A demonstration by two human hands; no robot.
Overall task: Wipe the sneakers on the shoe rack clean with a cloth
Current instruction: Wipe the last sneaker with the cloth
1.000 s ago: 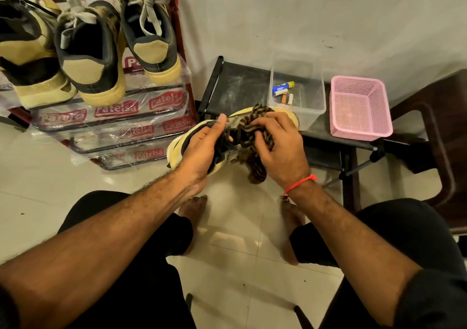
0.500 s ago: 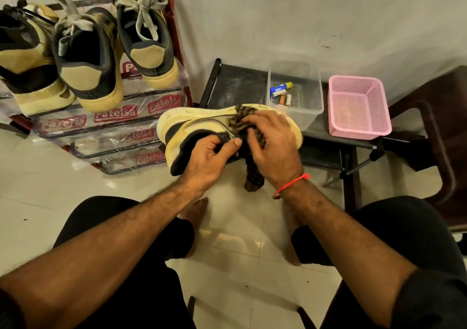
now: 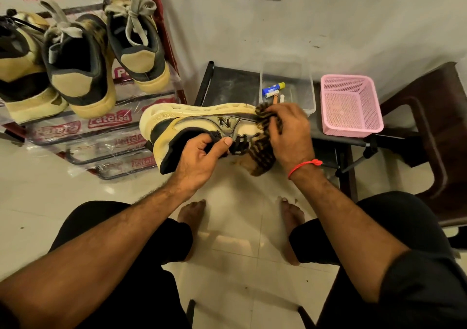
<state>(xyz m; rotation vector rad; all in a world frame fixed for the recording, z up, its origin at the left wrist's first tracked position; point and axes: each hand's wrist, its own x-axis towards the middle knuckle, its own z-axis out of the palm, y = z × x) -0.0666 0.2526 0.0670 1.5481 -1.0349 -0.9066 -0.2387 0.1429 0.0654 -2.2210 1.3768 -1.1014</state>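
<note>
- The left hand [image 3: 202, 155] grips a sneaker [image 3: 202, 124] by the dark collar at its opening, thumb on the outside and fingers curled round the edge.
- The sneaker is held in the air above the floor, turned on its side, with its cream sole facing away toward the wall and the side panel with a letter "N" facing the camera. Its heel points toward the shoe rack [image 3: 83, 136].
- The right hand [image 3: 288, 134] holds a brown-and-black striped cloth [image 3: 262, 149] and presses it against the toe end of the sneaker, fingers bent over the cloth. A loose end of the cloth hangs down below the shoe.
- A red thread [image 3: 304, 167] circles the right wrist.
- Three more sneakers [image 3: 75, 76] stand in a row on the top shelf of the rack, heels toward the camera; the shelves are wrapped in clear plastic with red printed labels.
- A low dark bench [image 3: 235, 86] stands against the wall beside the rack. At its back edge sits a clear box [image 3: 307, 101] holding a few small items, perhaps tubes or sticks, too small to tell.
- A pink basket [image 3: 351, 129] sits at the right end of the bench, just beside the clear box.
- Two bare feet rest on the pale tiled floor beneath the hands.
</note>
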